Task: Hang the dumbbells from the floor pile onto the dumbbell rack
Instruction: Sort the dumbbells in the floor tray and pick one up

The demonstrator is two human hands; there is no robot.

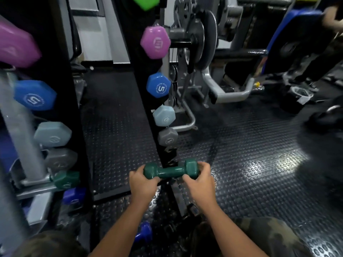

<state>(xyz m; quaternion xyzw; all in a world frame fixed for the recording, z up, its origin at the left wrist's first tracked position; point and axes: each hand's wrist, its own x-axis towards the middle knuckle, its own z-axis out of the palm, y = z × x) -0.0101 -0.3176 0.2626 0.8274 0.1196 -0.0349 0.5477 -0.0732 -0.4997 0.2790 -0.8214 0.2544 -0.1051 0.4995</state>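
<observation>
A dark green dumbbell [169,171] lies level in both my hands, low against the black rack upright [146,115]. My left hand [143,183] grips its left head and my right hand [199,179] grips its right head. Above it on the upright hang grey [168,136], pale blue [164,115], blue "5" [158,85], purple [155,42] and bright green [145,2] dumbbells. The rack's left side shows matching heads, including a dark green one [65,179]. A dark blue dumbbell [143,232] lies on the floor between my forearms.
Studded black rubber flooring [250,164] stretches to the right. A grey weight machine with plates [202,39] stands behind the rack. A blue bench [289,34] and another person's legs are at the far right. My knees in camouflage trousers [269,236] fill the bottom edge.
</observation>
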